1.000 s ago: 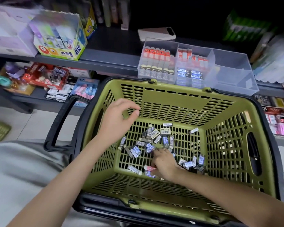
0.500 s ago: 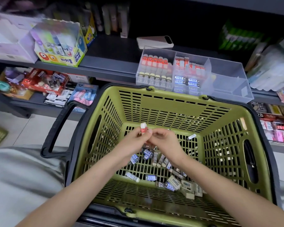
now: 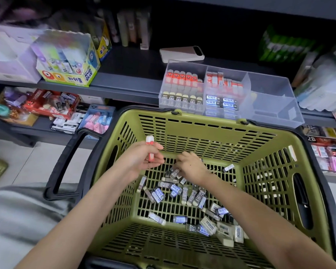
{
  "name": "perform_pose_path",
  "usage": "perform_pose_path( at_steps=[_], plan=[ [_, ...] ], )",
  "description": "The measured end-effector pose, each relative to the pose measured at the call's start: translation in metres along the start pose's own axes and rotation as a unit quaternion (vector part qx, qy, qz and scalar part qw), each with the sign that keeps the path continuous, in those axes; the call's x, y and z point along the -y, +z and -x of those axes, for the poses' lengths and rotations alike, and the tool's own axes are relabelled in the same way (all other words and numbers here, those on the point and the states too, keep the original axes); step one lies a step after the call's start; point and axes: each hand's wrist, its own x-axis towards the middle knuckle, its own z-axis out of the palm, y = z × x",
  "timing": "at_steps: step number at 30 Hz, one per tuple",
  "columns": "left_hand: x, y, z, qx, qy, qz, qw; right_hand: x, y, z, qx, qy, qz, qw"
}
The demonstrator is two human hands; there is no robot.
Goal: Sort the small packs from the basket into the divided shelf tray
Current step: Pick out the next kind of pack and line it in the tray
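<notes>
Above the basket floor: a small red-sleeved pack (image 3: 150,147) with a white end, lifted clear of the pile in the left hand (image 3: 142,160).
Pack's axis: long side roughly upright, white end pointing up toward the shelf, red end down among the fingers.
Left grip: thumb and fingertips pinch the red-sleeved pack around its lower half.
Right grip: the right hand (image 3: 190,167) is palm down with fingers curled onto the pile, touching a grey "2B" pack (image 3: 175,173); whether they have closed on it I cannot tell.
Pile: loose packs (image 3: 182,193), grey, blue-labelled and cream, lie scattered flat, pointing every which way.
Container: an olive-green slatted plastic basket (image 3: 202,133) with black handles, under both forearms.
Behind it: a clear plastic three-compartment tray (image 3: 270,105) on the dark grey shelf (image 3: 124,84); red-topped and grey packs stand in rows on its left, red and blue-labelled ones in its middle.
</notes>
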Motion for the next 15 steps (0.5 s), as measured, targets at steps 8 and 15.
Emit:
perform_pose_path(
  at_steps=[8,15],
  plan=[
    [-0.011,-0.025,-0.007,0.02,0.009,0.154,0.988,0.032,0.017,0.004,0.035,0.099,-0.149,0.983],
    [-0.012,-0.019,-0.009,0.015,-0.018,0.172,0.985,0.062,0.024,-0.013,0.046,0.139,0.013,0.989]
  ],
)
